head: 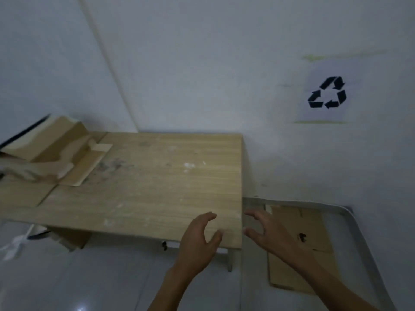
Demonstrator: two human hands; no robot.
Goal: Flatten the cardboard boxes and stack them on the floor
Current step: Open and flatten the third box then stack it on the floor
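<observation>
Since a flat brown cardboard sheet (289, 272) lies on the pale tiled floor (101, 277) just to the right of the light wood-grain rectangular table (157, 176), below a paper recycling sign (326, 93) taped to the white wall, I judge the job to stand between boxes: one piece is down where the stack belongs, and more waits. From the head view, the next candidate looks to be the half-collapsed brown cardboard box (60, 144) at the far left of the tabletop, its panels raised and bent, not pressed flat. Another brown cardboard piece (71, 241) shows under the table's left end, too blurred to say what shape it is in. The next move, as I read it, calls for a turn and a reach to the left, well away from where the hands are, then both palms to press that box down along its folds. The left hand (197, 239) hovers over the table's near right corner, empty, fingers loosely curved and thumb spread wide. The right hand (267, 234) hangs just past the table's right edge, above the floor sheet, equally empty, fingers splayed and gently hooked. The two hands face one another, near but apart, neither touching anything that I can see.
</observation>
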